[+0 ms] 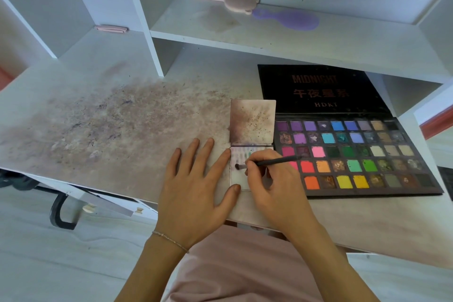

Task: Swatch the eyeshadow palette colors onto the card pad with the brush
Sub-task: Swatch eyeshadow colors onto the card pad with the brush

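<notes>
The brush (269,162) touches the card pad (239,175) near the worktop's (122,117) front edge. The right hand (272,186) pinches the brush. The left hand (196,186) lies flat, fingers spread, holding the pad's side. Just beside it sits the open eyeshadow palette (355,157); its lid (318,91) reads "MIDNIGHT" and "HDKI".

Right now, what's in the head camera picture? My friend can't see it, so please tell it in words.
A right hand pinches a makeup brush, its tip on a small card pad already striped with swatches. The left hand lies flat, fingers steadying the pad's edge, beside an open eyeshadow palette on a powder-stained white desk.
</notes>
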Demonstrator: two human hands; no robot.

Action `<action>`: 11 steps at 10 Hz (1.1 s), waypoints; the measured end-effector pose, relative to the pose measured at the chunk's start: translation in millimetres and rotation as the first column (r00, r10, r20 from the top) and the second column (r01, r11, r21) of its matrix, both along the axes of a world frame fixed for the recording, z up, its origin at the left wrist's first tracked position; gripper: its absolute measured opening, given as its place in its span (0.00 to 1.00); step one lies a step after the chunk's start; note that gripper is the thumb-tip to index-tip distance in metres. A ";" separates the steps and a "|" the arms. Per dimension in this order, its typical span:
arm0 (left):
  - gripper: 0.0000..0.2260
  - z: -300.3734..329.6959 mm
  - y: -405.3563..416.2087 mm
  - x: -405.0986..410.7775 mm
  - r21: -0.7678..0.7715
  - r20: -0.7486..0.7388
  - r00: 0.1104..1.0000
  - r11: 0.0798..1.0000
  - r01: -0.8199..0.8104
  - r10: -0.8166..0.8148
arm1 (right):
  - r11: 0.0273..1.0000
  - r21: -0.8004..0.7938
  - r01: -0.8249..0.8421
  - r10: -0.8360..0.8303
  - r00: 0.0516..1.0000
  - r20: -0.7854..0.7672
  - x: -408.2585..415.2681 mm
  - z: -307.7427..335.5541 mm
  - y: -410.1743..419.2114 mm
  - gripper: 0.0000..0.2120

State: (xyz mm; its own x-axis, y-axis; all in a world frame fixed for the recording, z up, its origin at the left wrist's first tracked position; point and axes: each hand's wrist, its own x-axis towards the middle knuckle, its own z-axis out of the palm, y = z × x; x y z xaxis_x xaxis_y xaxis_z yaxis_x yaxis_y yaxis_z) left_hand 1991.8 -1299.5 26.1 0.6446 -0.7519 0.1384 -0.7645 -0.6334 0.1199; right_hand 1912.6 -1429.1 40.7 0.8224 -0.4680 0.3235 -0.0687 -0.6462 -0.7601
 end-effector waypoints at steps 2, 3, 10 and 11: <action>0.27 -0.6 -0.1 0.1 0.003 -0.002 1.000 1.000 -0.002 0.002 | 1.000 -0.003 -0.010 0.010 1.000 0.007 0.0 1.6 -0.1 0.05; 0.27 -0.7 -0.3 0.0 -0.004 0.002 1.000 1.000 -0.001 0.001 | 1.000 0.018 -0.010 0.010 1.000 -0.014 -0.3 1.3 -0.3 0.05; 0.26 -0.4 -0.6 -0.4 -0.023 0.001 1.000 1.000 0.002 -0.002 | 0.999 0.040 -0.015 0.015 1.000 -0.003 -0.6 -2.1 -1.7 0.04; 0.26 0.4 -0.6 -0.3 -0.021 -0.005 1.000 1.000 0.000 -0.001 | 0.993 0.113 -0.018 0.012 0.999 0.048 -3.4 -0.3 -2.2 0.06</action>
